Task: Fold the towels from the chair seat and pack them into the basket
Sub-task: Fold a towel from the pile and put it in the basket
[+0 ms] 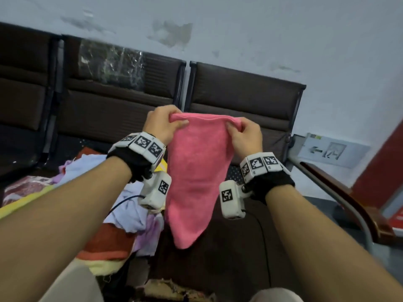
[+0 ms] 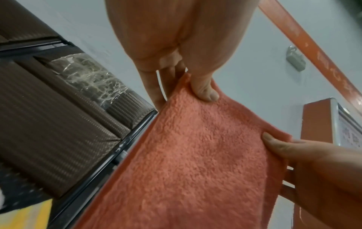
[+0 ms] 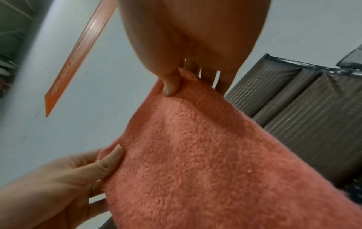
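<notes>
A pink towel point(image 1: 196, 171) hangs in the air in front of the dark brown chairs, its lower tip dangling over the seat point(image 1: 229, 258). My left hand point(image 1: 172, 122) pinches its top left corner, thumb on the near face point(image 2: 205, 91). My right hand point(image 1: 234, 129) pinches the top right corner the same way point(image 3: 170, 86). The towel point(image 2: 195, 155) point(image 3: 195, 162) is held up between both hands. A heap of other towels point(image 1: 122, 210), lilac, white, red and yellow, lies on the seat to the left. No basket is in view.
A row of brown chair backs point(image 1: 239, 92) stands against a pale wall point(image 1: 261, 29). A wooden armrest on a metal frame point(image 1: 349, 197) runs at the right. A frayed woven edge point(image 1: 174, 288) shows at the bottom, between my knees.
</notes>
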### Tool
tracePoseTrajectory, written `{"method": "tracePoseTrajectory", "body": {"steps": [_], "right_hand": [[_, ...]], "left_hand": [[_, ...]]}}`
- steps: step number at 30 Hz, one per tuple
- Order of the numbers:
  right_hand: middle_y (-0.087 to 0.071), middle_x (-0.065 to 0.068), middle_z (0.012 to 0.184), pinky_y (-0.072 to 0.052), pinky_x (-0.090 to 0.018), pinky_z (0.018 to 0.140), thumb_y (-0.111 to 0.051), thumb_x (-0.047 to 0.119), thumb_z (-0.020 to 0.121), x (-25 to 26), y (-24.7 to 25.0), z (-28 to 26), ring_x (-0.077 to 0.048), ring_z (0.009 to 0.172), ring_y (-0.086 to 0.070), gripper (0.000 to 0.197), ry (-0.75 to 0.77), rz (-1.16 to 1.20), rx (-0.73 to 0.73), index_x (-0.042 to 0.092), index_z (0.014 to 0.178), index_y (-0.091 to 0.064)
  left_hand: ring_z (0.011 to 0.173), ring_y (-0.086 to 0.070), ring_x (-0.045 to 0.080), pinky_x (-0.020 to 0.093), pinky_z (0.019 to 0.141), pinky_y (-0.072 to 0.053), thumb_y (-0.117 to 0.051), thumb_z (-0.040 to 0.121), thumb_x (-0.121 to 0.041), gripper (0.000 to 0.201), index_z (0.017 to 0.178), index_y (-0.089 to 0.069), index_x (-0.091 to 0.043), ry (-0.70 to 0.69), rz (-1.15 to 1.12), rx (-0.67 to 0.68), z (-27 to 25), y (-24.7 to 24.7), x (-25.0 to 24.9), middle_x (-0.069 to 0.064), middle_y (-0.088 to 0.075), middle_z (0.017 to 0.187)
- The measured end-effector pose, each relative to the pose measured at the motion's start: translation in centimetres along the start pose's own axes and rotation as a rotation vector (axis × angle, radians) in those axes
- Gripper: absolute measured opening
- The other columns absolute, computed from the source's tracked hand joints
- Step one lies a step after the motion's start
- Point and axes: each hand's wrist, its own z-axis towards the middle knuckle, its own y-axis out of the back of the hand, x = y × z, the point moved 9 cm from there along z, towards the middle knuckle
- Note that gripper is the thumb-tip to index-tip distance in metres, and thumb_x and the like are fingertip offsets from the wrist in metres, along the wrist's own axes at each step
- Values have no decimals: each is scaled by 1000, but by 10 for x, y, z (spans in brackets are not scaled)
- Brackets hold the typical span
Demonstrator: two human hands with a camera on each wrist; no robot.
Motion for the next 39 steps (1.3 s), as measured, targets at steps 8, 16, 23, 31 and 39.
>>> {"method": "tracePoseTrajectory", "body": {"steps": [8,16,23,31,39], "right_hand": [[-67,10,83,-50,-32,82,-62,16,90,-16,21,-52,-10,84,-61,15,28,98,37,29,83,-64],[-66,2,86,-40,-22,73,-60,24,91,-93,8,-196,-14,89,-61,16,-249,-199,388,14,98,-71],[-69,-12,101,-45,-37,89,-54,28,95,-137,-1,-231,-29,102,-61,21,-388,-228,480,11,99,-66],[-68,-13,103,-47,-36,88,-55,31,94,-197,-21,-208,-30,102,-61,31,-507,-301,467,4,105,-65],[-64,-3,99,-42,-26,80,-62,30,88,-245,-56,-173,-24,103,-60,25,-594,-364,513,13,107,-61]], "left_hand": [[78,-55,11,19,65,-33,-64,86,-17,11,95,-64,-10,-93,-107,120,-52,-11,-11,-4,-61,81],[91,-58,20,28,81,-41,-66,84,-8,12,96,-66,-7,48,-92,655,-206,-76,57,3,-62,90],[74,-57,21,18,53,-49,-68,84,-16,16,96,-62,-6,236,-198,766,-232,-92,86,12,-56,84],[63,-57,20,33,54,-55,-52,86,1,26,108,-62,-10,398,-163,683,-201,-144,124,13,-61,93],[74,-61,24,34,61,-55,-53,86,0,28,110,-63,-12,465,-105,667,-165,-193,177,7,-64,92]]}}
